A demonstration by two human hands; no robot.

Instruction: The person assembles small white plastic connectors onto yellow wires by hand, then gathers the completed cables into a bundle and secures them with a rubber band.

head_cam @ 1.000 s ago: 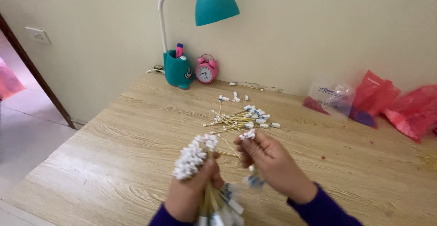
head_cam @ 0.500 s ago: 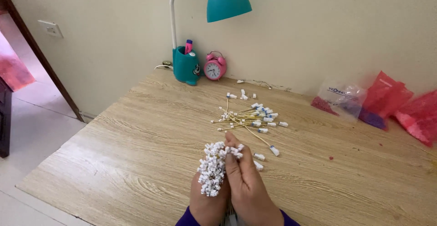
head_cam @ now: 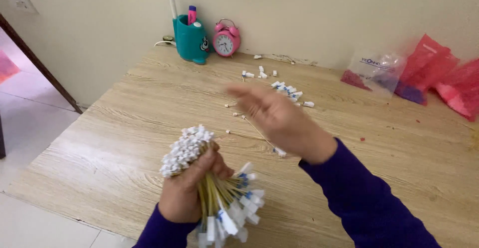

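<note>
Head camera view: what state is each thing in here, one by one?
Left hand: closed around the wire bundle.
Wire bundle: gripped, held above the table, white ends fanned out.
Right hand: open, empty, blurred, over the loose wires.
Loose wires: scattered flat on the table.
Alarm clock: upright by the wall.
Clear bag: lying against the wall.

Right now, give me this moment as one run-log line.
left hand: grips bundle of yellow wires | right hand: open, empty, above loose wires | wooden table | teal lamp base, pink alarm clock at wall
</note>
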